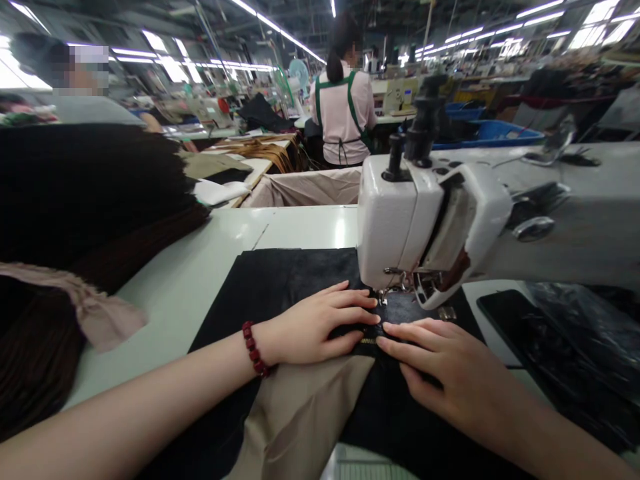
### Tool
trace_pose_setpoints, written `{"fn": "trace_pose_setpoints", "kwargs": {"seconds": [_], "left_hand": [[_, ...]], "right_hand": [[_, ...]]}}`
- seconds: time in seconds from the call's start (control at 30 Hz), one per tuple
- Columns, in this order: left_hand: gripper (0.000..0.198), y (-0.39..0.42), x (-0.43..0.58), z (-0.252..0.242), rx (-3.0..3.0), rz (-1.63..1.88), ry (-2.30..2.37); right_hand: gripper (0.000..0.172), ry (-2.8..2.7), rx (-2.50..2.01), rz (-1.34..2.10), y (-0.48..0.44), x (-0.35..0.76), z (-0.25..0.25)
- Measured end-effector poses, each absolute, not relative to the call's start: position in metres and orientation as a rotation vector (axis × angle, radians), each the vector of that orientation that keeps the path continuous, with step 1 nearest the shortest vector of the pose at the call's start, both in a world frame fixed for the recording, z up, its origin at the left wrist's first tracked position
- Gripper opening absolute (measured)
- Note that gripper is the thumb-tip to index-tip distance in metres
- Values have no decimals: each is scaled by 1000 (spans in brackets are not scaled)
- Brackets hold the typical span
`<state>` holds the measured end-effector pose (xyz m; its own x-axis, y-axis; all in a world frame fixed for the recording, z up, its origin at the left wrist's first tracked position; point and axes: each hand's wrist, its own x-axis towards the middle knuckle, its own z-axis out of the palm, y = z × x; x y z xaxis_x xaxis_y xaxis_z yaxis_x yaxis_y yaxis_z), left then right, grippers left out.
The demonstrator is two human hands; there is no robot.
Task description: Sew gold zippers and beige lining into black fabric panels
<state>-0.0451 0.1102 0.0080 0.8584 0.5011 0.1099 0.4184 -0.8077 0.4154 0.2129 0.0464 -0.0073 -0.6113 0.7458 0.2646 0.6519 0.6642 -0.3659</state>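
A black fabric panel (280, 280) lies flat on the sewing table, partly under the head of a white sewing machine (387, 220). My left hand (320, 323) rests on it palm down, fingers stretched toward the presser foot (383, 299). From the right, my right hand (440, 360) presses on the same panel with its fingers extended, the fingertips close to those of my left. A short gold-toothed zipper (369, 341) shows between the two hands. Beige lining cloth (305, 413) spreads out below my left wrist. Fingertips hide part of the zipper.
Stacked dark fabric pieces (90, 193) rise on the left, with a beige strip (107, 320) hanging over them. A dark phone-like slab (505, 320) and clear plastic wrap (575, 313) lie at right. Beyond the table, a person in a green-strapped apron (343, 113) faces away; another person (85, 93) is at left.
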Motion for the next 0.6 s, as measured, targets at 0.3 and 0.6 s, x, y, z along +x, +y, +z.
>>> {"fn": "trace_pose_setpoints", "kwargs": {"seconds": [0.3, 0.6], "left_hand": [[36, 118, -42, 35, 2558, 216, 680], [49, 34, -27, 11, 2618, 290, 1190]], "right_hand": [[43, -2463, -1107, 291, 54, 215, -15], [42, -2447, -993, 300, 54, 219, -12]]}}
